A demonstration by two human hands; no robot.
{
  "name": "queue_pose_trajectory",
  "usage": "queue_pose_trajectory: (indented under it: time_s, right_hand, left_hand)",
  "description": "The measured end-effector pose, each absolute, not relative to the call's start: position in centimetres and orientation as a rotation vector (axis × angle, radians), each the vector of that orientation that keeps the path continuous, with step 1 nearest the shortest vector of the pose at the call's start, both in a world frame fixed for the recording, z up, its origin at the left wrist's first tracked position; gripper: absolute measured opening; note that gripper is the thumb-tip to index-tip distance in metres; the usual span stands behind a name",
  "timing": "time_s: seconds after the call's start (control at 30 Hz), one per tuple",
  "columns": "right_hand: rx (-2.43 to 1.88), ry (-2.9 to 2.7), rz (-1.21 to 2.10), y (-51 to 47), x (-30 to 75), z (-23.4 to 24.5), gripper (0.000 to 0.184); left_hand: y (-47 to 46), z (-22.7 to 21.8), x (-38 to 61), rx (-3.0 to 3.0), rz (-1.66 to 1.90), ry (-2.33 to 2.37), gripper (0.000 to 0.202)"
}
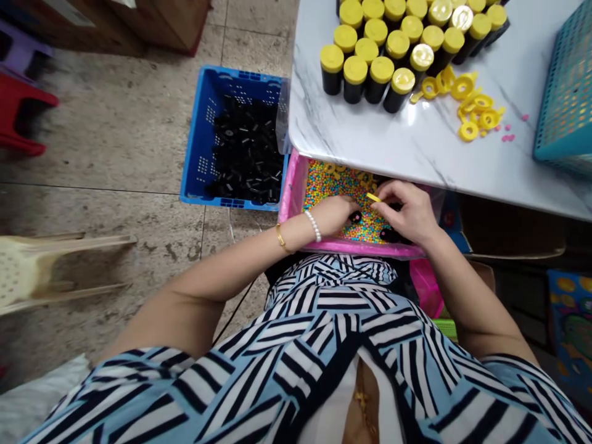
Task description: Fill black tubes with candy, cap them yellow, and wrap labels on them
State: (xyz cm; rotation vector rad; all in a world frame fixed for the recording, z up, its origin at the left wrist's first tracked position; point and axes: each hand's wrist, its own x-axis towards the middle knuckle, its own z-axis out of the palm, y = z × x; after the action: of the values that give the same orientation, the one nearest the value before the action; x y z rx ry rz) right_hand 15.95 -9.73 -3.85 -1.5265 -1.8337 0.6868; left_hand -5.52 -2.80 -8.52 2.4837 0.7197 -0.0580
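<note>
Black tube [355, 217] over the pink tray [290, 188], gripped in left hand's [337, 214] fingers. Yellow piece [373, 197], also over tray, pinched between right hand's [409, 209] thumb and finger. Colored beads [319, 185] inside tray. Blue crate [197, 139] of black parts left of tray; yellow-capped tubes [382, 71] on the marble-pattern table [370, 139] beyond tray.

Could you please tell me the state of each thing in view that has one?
Left hand: closed on a black piece
Right hand: pinching a yellow piece
Pink tray: holding multicoloured beads
Blue basket: holding black parts
Yellow-topped bottles: upright, capped
Yellow rings: loose on the table
</note>
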Motion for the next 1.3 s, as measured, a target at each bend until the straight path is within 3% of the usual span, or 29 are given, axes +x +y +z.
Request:
queue_pose_trajectory:
  time_s: [0.17,0.3,0.43,0.73,0.93,1.13,1.3]
  right_hand:
    - [-1.627,-1.351,0.968,-12.7,17.2,-4.2,0.026]
    - [-1.563,-1.236,1.311,-13.2,17.4,-2.2,0.030]
    - [-1.566,-1.317,1.280,-12.8,17.3,0.3,0.032]
    - [-1.697,-1.398,1.181,-13.3,16.4,-2.0,0.032]
    - [-1.686,-1.391,1.128,-13.5,16.0,-0.7,0.027]
    - [-1.696,-1.284,1.004,-13.7,17.3,1.0,0.025]
    - [-1.695,-1.252,1.033,-13.5,17.0,0.5,0.023]
  left_hand:
    - [-2.5,-7.7,-8.1,2.228,0.185,0.669,0.038]
    - [-3.4,-4.2,-8.0,2.075,0.536,0.556,0.034]
    - [-3.3,-1.9,-7.0,2.176,0.786,0.464,0.029]
    - [-3.2,-9.2,-5.3,2.791,0.005,0.527,0.025]
    - [-3.6,-9.3,-5.2,2.639,-0.023,0.274,0.021]
    - [-3.8,-8.9,-5.7,2.762,-0.018,0.527,0.031]
    - [-3.7,-9.7,-5.6,2.613,-0.036,0.385,0.022]
